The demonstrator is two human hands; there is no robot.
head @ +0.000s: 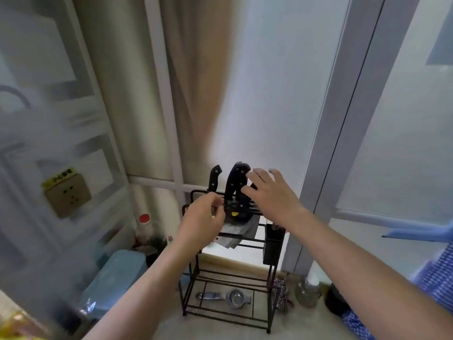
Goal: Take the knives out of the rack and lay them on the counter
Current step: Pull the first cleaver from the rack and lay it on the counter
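A black wire rack (268, 312) stands on the beige counter (215, 330) against the wall. Several black-handled knives stand in its top slots: a slim one (215, 177) at the left, and broad ones (236, 182) beside it, their grey blades (241, 229) hanging below the top rail. My left hand (203, 222) is at the rack's top rail, fingers curled by the slots; what they pinch is hidden. My right hand (269, 192) hovers open, fingers spread, just right of the broad handles, touching or nearly touching them.
A metal strainer (235, 299) lies on the rack's bottom shelf. A black holder (272, 244) hangs on the rack's right side. A blue-lidded box (117, 276) and a red-capped bottle (144, 224) sit to the left, a glass jar (307, 293) to the right. A wall socket (67, 193) is at the left.
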